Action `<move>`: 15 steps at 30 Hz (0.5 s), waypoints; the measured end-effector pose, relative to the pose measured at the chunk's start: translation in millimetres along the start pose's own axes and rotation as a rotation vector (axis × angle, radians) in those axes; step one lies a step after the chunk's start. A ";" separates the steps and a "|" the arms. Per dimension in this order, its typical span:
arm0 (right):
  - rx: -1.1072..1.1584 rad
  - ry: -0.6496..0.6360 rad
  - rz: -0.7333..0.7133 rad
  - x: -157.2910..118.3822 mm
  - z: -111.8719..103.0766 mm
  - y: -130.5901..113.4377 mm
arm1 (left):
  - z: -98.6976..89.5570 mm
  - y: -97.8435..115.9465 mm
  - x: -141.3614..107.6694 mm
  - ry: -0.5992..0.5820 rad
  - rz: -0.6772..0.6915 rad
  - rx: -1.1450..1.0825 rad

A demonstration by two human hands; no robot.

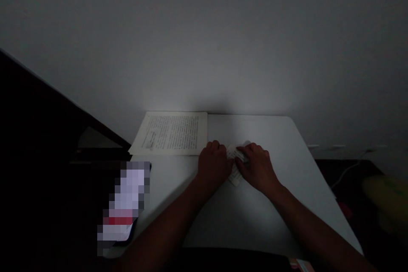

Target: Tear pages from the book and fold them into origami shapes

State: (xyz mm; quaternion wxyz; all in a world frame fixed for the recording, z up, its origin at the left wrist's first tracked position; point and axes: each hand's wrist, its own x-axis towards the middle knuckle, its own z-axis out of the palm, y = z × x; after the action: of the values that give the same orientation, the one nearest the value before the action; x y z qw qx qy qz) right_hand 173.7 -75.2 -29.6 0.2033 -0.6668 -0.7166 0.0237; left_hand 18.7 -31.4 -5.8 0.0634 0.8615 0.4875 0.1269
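A small folded piece of printed paper (235, 174) lies on the white table (255, 229) between my two hands. My left hand (215, 163) is closed at the paper's left side, its fingers curled and its thumb against the paper. From the right, my right hand (256, 165) pinches the same paper between thumb and index finger, the other fingers curled. Parts of the paper are hidden under the fingers.
Printed sheets (175, 134) lie at the table's back left corner. A lit phone with a blurred screen (126, 204) is at the left edge. A wall (223, 42) stands behind the table. At the right are a white cable (346, 171) and a yellowish object (387, 199).
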 end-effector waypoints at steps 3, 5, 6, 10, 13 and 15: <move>0.091 0.008 0.041 2.9 -0.5 1.9 | 3.7 -2.6 -1.9 0.008 -0.004 -0.053; 0.196 0.026 0.067 3.3 -1.9 2.8 | 5.7 -3.1 -2.8 0.035 0.000 -0.111; 0.281 0.032 0.085 3.0 -2.7 3.4 | 6.2 -3.0 -3.2 0.047 -0.002 -0.154; 0.713 0.061 0.190 -0.5 -6.1 6.9 | 2.8 -1.8 -3.8 0.010 -0.068 -0.475; 0.942 0.097 0.267 -1.8 -8.6 9.8 | -2.8 -2.1 -3.7 -0.066 -0.104 -0.716; 1.085 0.087 0.291 -1.4 -9.9 11.0 | -4.9 -3.3 -3.7 -0.144 -0.113 -0.808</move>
State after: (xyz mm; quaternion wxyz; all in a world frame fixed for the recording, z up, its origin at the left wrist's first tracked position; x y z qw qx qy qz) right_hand 187.4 -77.8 -24.2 0.5410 -0.5590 -0.4935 0.3889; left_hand 12.8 -33.0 -2.5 0.4373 0.7458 0.4396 0.2435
